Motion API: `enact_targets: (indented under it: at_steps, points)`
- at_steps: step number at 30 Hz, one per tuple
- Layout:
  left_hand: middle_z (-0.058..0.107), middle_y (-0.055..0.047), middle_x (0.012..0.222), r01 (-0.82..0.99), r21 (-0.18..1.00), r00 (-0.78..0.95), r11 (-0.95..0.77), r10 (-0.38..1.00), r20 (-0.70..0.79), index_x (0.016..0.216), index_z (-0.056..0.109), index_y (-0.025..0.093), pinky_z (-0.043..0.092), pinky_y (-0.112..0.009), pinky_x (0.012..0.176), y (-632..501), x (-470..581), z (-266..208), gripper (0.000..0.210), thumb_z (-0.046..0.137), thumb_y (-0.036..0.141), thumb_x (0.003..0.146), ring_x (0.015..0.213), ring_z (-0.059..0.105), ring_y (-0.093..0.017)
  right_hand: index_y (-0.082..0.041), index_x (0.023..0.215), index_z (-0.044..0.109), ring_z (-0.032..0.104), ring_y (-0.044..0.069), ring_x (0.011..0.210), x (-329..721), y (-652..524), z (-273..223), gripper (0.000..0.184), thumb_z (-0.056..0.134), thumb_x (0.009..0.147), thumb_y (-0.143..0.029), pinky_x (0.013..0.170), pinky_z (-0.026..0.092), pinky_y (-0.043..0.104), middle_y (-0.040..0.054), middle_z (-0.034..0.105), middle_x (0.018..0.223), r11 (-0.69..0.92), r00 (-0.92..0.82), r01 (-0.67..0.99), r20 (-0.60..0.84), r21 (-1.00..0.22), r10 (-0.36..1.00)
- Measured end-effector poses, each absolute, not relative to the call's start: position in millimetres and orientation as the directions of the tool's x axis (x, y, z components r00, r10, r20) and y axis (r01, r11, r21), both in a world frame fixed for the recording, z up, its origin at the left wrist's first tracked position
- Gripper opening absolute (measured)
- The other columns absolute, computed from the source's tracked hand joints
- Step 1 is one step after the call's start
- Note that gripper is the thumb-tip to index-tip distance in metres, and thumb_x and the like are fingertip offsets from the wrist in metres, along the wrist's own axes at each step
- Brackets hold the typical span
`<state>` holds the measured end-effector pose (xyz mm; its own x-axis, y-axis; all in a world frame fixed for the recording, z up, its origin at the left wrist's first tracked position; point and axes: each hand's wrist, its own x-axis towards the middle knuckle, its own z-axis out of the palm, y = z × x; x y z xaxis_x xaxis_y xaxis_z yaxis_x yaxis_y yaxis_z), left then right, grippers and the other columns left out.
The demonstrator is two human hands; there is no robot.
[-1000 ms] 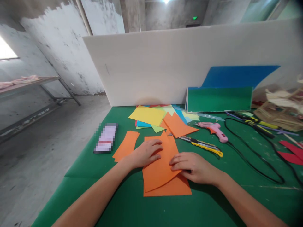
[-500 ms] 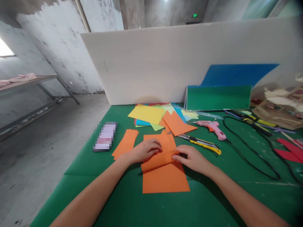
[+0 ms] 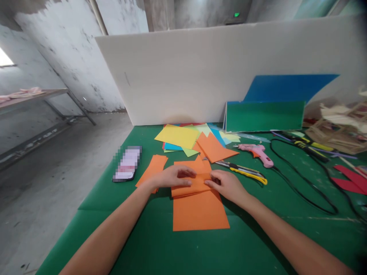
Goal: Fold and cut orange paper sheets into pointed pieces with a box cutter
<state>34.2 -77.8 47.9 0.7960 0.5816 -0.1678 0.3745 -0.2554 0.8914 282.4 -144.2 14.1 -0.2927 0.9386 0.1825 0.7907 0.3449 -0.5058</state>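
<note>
Head view. Step in hand, by my reading: folding. The folded sheet [image 3: 196, 188] looked doubled back on itself, its near edge a blunt roll rather than a sharp crease. Next move, in my judgement, called for squaring the layers, then pressing along that near edge; uneven pressure could skew the fold.

Left hand [image 3: 174, 177]: lay on the left part of the folded sheet, thumb and fingers spread apart, thumb along the paper. How hard it pressed, could not tell. Right hand [image 3: 229, 185]: at the right edge, thumb and forefinger drawn close, apparently pinching the paper there.

Folded sheet: plain orange, smooth, stiffish by its look, layers slightly out of line at lower left. Position: mid-surface [image 3: 197, 252], between the hands, over the far part of a flat lower sheet [image 3: 200, 214], also orange, whose near half lay uncovered and straight-edged.

Nearby: orange strips [image 3: 151, 170] just beside the left wrist; cutter [image 3: 248, 173] beyond the right hand, yellow end pointing right; pink glue gun [image 3: 259, 152] behind the cutter; coloured paper [image 3: 176, 135] heaped farther back.
</note>
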Motion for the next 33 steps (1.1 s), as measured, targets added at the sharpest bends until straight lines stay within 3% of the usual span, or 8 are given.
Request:
enact_targets:
  at_steps: [5, 20, 25, 29, 33]
  points:
    - [0.055, -0.006, 0.128, 0.383, 0.746, 0.842, -0.544, 0.537, -0.04, 0.111, 0.069, 0.027, 0.043, -0.035, 0.1, -86, 40, 48, 0.03, 0.065, 0.02, 0.082, 0.121, 0.052, -0.023, -0.021, 0.063, 0.039, 0.046, 0.014, 0.056, 280, -145, 16, 0.036, 0.055, 0.09, -0.039, 0.052, 0.024, 0.026, -0.0023, 0.047, 0.061, 0.346, -0.294, 0.791, 0.183, -0.505, 0.938]
    - [0.053, -0.006, 0.123, 0.406, 0.636, 0.839, -0.656, 0.543, 0.024, 0.106, 0.071, 0.026, 0.045, -0.031, 0.097, -93, 47, 42, 0.034, 0.048, 0.008, 0.089, 0.112, 0.056, -0.018, -0.022, 0.065, 0.04, 0.046, 0.015, 0.057, 280, -148, 16, 0.032, 0.055, 0.09, -0.035, 0.051, 0.025, 0.026, -0.0024, 0.047, 0.063, 0.343, -0.285, 0.796, 0.192, -0.498, 0.939]
    - [0.054, -0.007, 0.116, 0.367, 0.592, 0.845, -0.718, 0.523, 0.112, 0.108, 0.071, 0.027, 0.045, -0.031, 0.096, -94, 48, 35, 0.037, 0.043, 0.009, 0.091, 0.107, 0.057, -0.018, -0.021, 0.065, 0.042, 0.048, 0.015, 0.057, 281, -147, 14, 0.032, 0.055, 0.09, -0.036, 0.052, 0.027, 0.026, -0.0025, 0.048, 0.062, 0.346, -0.284, 0.793, 0.198, -0.502, 0.938]
    - [0.053, -0.008, 0.117, 0.324, 0.516, 0.87, -0.793, 0.464, 0.168, 0.111, 0.07, 0.027, 0.045, -0.033, 0.096, -94, 47, 28, 0.045, 0.039, 0.003, 0.089, 0.108, 0.055, -0.02, -0.021, 0.09, 0.058, 0.053, 0.017, 0.06, 282, -147, 13, 0.015, 0.056, 0.089, -0.036, 0.053, 0.031, 0.026, -0.0013, 0.056, 0.067, 0.334, -0.275, 0.767, 0.19, -0.548, 0.942]
    - [0.052, -0.01, 0.12, 0.316, 0.438, 0.891, -0.842, 0.422, 0.168, 0.12, 0.065, 0.027, 0.044, -0.034, 0.096, -93, 47, 23, 0.047, 0.039, 0.003, 0.09, 0.11, 0.053, -0.022, -0.02, 0.12, 0.051, 0.055, 0.017, 0.058, 283, -148, 11, 0.035, 0.056, 0.088, -0.033, 0.053, 0.034, 0.026, -0.0028, 0.056, 0.066, 0.315, -0.264, 0.721, 0.175, -0.617, 0.948]
